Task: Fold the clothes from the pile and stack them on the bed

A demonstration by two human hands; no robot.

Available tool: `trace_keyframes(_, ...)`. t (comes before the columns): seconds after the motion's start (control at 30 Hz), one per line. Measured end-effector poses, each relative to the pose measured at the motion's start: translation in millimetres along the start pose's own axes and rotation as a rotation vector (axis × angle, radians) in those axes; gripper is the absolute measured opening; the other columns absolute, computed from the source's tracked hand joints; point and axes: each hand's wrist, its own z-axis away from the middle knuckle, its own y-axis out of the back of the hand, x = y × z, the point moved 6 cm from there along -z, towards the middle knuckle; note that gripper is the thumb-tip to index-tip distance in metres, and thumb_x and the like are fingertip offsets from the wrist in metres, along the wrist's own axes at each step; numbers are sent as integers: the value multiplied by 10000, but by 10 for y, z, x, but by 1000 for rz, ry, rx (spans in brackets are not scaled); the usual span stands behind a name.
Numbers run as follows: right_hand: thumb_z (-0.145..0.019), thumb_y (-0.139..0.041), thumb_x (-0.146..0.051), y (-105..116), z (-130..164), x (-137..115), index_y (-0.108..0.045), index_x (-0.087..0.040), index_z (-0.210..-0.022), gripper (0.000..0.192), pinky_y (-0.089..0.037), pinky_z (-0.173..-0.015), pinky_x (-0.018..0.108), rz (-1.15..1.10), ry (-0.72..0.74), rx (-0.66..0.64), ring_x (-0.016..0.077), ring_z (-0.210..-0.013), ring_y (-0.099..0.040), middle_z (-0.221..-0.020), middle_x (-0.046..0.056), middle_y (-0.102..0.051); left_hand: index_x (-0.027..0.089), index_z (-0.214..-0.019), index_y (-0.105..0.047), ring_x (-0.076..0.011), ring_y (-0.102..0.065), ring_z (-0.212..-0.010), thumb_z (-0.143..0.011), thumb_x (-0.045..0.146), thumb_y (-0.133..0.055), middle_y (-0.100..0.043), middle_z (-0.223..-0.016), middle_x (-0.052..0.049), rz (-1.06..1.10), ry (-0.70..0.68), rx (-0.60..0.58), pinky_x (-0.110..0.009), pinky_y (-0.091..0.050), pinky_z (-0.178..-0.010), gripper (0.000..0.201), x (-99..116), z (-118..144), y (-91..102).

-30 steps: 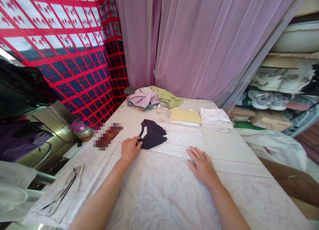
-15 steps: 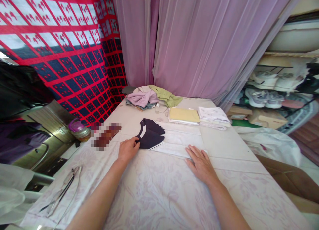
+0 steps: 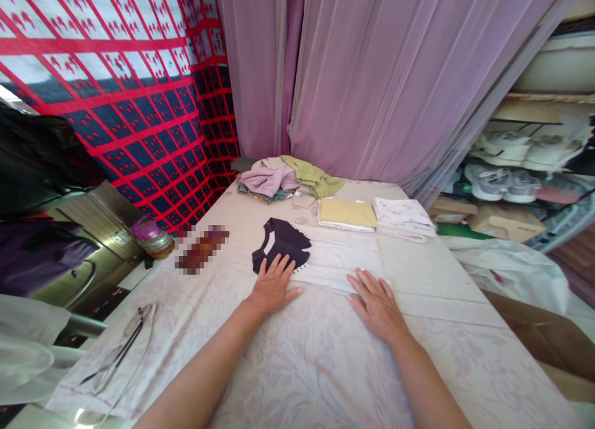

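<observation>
A pair of black underpants point(image 3: 283, 250) with a white dotted trim lies on a white cloth point(image 3: 334, 258) in the middle of the table. My left hand point(image 3: 275, 284) rests flat on the near edge of the underpants, its fingers spread and the thumb out to the right. My right hand point(image 3: 375, 302) lies palm down farther right, fingers apart, with the fingertips on the near edge of the white cloth. Neither hand grips anything. The left fingers hide a small part of the dark fabric.
Folded yellow cloth point(image 3: 348, 213) and folded white cloth point(image 3: 403, 213) sit behind, near a heap of clothes point(image 3: 274, 176). Eyeglasses point(image 3: 125, 342) and a blurred-out item point(image 3: 202, 249) lie at left, by a purple-lidded jar point(image 3: 152, 235). Shoes point(image 3: 502, 182) fill a rack at right.
My left hand has let go of the left edge of the underpants, moved right and flattened onto the near side. My right hand has stayed almost where it was.
</observation>
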Motion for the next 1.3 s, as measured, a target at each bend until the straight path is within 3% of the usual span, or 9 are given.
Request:
trace_keyframes(0.1,-918,-371,-369,124,-77,-186,-506,-235,-1318,443,-202,-1098,538,-29,59,32,251,-1362,-314,-1461,89,-401,211,-1456,-290,-269,-125,-1430,-905,594,-280,-230,-1542,-85,20,-13,-15,-566,-73,-1133,671,-27,27,14)
trace_keyframes(0.23,-930,-367,-353,254,-306,-715,-412,-220,-1396,487,-155,-1136,488,-115,202,-16,218,-1393,-250,-1498,79,-336,257,-1449,-304,-266,-104,-1433,-930,556,-256,-195,-1553,-70,-5,13,-28,-590,-59,-1118,602,-44,34,33)
trace_keyframes(0.3,-933,-363,-382,213,-409,-945,-364,-215,-1426,520,-129,-1142,489,-137,222,-90,217,-1409,-206,-1522,82,-280,308,-1439,-315,-276,-100,-1433,-934,541,-272,-185,-1557,-57,-26,19,-35,-621,-59,-1100,558,-45,36,27)
trace_keyframes(0.4,-931,-354,-442,44,-461,-1094,-317,-212,-1450,568,-109,-1137,513,-159,176,-210,235,-1415,-184,-1536,88,-234,340,-1434,-315,-276,-114,-1431,-940,519,-277,-197,-1556,-43,-47,8,-32,-637,-67,-1089,526,-54,39,-1)
trace_keyframes(0.57,-929,-337,-491,-106,-337,-1054,-288,-230,-1460,593,-52,-1145,497,-196,173,-264,213,-1427,-130,-1554,62,-176,332,-1453,-270,-287,-140,-1424,-929,526,-312,-221,-1549,-57,-82,12,18,-638,-63,-1086,560,-77,31,-38)
trace_keyframes(0.77,-928,-341,-495,-15,-145,-1023,-291,-227,-1458,596,-47,-1147,488,-209,205,-288,207,-1423,-148,-1545,58,-218,421,-1407,-334,-310,-151,-1419,-926,526,-337,-219,-1552,-42,-95,17,18,-640,-73,-1075,493,-66,26,-28)
trace_keyframes(0.9,-939,-339,-447,103,-96,-935,-316,-218,-1450,560,-121,-1146,435,-206,191,-248,189,-1395,-237,-1508,64,-320,405,-1407,-346,-313,-162,-1416,-919,542,-337,-230,-1548,-42,-97,18,28,-636,-70,-1079,507,-79,26,-27)
trace_keyframes(1.07,-936,-365,-347,185,-14,-546,-490,-238,-1344,441,-241,-1094,461,-105,-42,-120,230,-1320,-367,-1431,75,-446,378,-1407,-359,-295,-161,-1419,-912,530,-361,-240,-1544,-58,-114,25,39,-632,-80,-1079,518,-89,18,-37)
trace_keyframes(1.3,-930,-386,-337,239,241,-332,-559,-249,-1275,396,-324,-1055,404,-112,50,-71,204,-1252,-448,-1356,64,-530,356,-1383,-409,-306,-187,-1412,-900,522,-390,-268,-1533,-52,-101,44,32,-644,-105,-1077,512,-67,30,30)
